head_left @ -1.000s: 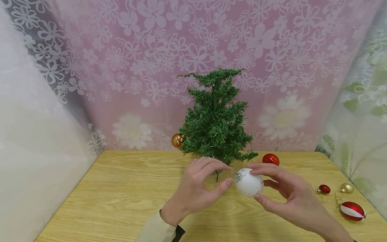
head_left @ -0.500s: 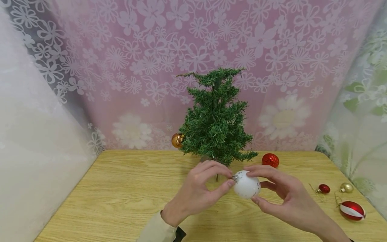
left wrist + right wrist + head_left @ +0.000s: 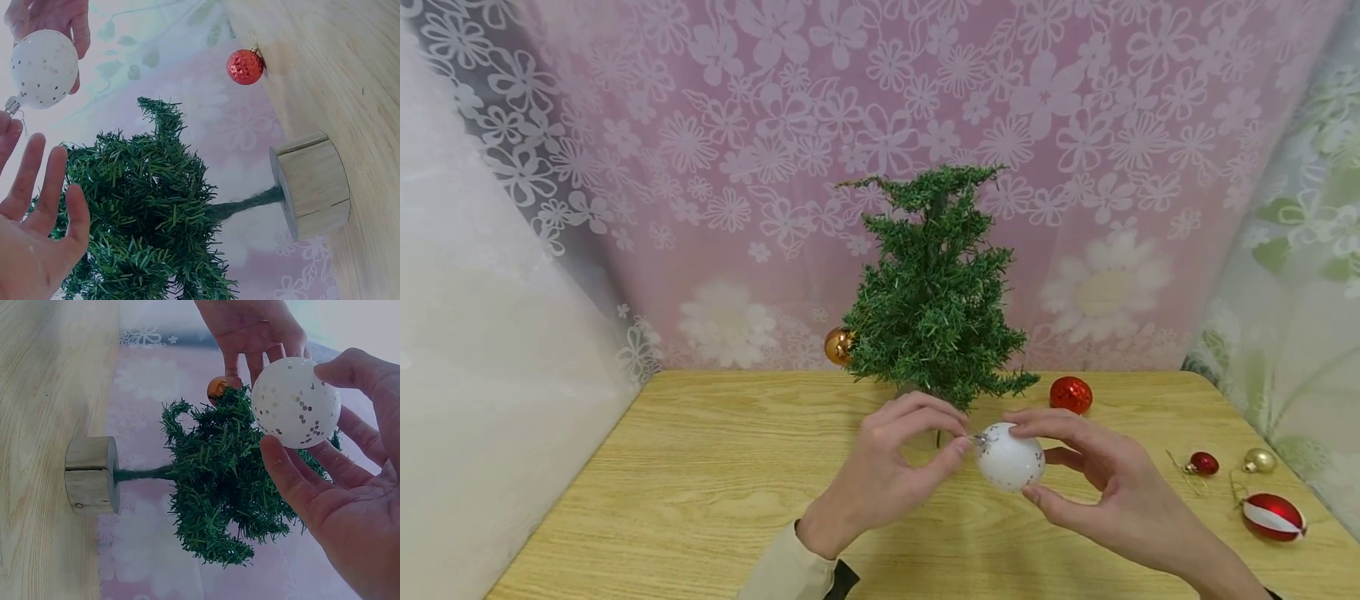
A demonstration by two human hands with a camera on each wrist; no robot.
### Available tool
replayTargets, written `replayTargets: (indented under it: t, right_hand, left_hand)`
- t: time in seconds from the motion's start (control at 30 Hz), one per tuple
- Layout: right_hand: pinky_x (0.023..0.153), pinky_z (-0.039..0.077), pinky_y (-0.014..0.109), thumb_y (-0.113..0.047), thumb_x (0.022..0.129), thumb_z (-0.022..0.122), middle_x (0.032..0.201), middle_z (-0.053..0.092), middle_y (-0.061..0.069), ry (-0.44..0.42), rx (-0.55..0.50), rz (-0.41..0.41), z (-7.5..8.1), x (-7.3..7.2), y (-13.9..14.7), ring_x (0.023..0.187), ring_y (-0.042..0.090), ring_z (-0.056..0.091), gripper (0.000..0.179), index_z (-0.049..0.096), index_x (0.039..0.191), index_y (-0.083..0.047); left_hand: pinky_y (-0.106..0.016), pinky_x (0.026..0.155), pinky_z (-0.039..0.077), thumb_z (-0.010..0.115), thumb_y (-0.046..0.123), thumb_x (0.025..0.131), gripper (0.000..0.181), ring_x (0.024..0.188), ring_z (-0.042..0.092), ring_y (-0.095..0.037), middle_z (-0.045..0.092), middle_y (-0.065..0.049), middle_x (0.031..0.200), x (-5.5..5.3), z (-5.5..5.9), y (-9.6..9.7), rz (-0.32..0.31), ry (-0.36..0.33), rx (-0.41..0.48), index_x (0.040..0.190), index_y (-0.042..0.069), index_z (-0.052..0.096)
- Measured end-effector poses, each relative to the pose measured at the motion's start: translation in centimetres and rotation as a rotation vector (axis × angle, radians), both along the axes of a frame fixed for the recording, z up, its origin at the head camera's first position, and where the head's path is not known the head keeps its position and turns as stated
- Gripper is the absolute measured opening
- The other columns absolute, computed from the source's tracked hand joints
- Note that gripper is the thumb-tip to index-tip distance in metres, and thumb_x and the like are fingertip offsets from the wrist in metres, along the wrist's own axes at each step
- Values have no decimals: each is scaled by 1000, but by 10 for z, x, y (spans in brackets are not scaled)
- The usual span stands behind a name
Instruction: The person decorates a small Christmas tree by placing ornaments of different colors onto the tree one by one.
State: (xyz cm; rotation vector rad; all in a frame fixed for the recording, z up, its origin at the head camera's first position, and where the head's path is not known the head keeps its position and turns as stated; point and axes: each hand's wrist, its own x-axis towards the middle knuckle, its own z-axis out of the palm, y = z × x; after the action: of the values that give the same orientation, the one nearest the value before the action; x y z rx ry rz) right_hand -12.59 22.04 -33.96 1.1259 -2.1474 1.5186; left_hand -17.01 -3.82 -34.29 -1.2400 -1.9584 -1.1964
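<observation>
A white bauble (image 3: 1011, 457) with small silvery dots is held up in front of the little artificial Christmas tree (image 3: 936, 292). My right hand (image 3: 1101, 475) grips the bauble between thumb and fingers from the right. At its silver cap, my left hand (image 3: 895, 467) pinches the thin hanging string between thumb and index fingertips. The other left fingers are spread in the left wrist view, and the string shows only faintly there. The tree stands upright on a round wooden base (image 3: 92, 475), mostly hidden behind my left hand in the head view.
An orange-gold bauble (image 3: 838, 346) hangs at the tree's left side. On the wooden table (image 3: 700, 483), to the right, lie a red bauble (image 3: 1071, 395), a small dark red one (image 3: 1204, 463), a small gold one (image 3: 1259, 460) and a red-and-white striped ornament (image 3: 1273, 517). Floral curtains surround the table.
The white bauble and my right hand have moved slightly left toward my left hand. My left fingertips have closed at the cap, then drawn back a little left with the string.
</observation>
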Motion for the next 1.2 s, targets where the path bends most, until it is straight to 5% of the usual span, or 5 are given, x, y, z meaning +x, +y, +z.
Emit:
replayTargets:
  t: [0.27,0.47,0.73,1.2]
  right_hand:
    - [87,58,22,16,80,77,136,62,-8,-60,117,-100,9,8,-3,121,2,61,60,60,133,-6]
    - [86,56,19,20,79,74,135,62,-1,-12,77,-73,2,5,-2,119,5,61,63,60,135,-3]
    - [85,57,21,14,81,76,134,62,-7,-34,135,-132,5,7,0,116,4,61,60,60,134,-7]
    - [84,61,24,19,80,73,131,54,1,-51,100,-75,2,4,-1,116,7,57,59,61,130,-8]
  left_hand:
    - [-25,93,55,72,11,93,7,102,69,-12,72,0,111,-1,-2,0,81,76,33,96,13,77]
    - [-24,94,54,72,10,92,6,102,69,-12,73,-2,110,-2,-4,0,107,110,39,95,13,77]
    - [-24,96,56,67,9,98,8,107,70,-14,72,-4,113,-3,-5,-3,1,14,23,101,9,74]
    - [-24,85,58,59,11,104,9,105,70,-13,73,-4,114,-3,-6,-5,-10,-72,15,106,9,68]
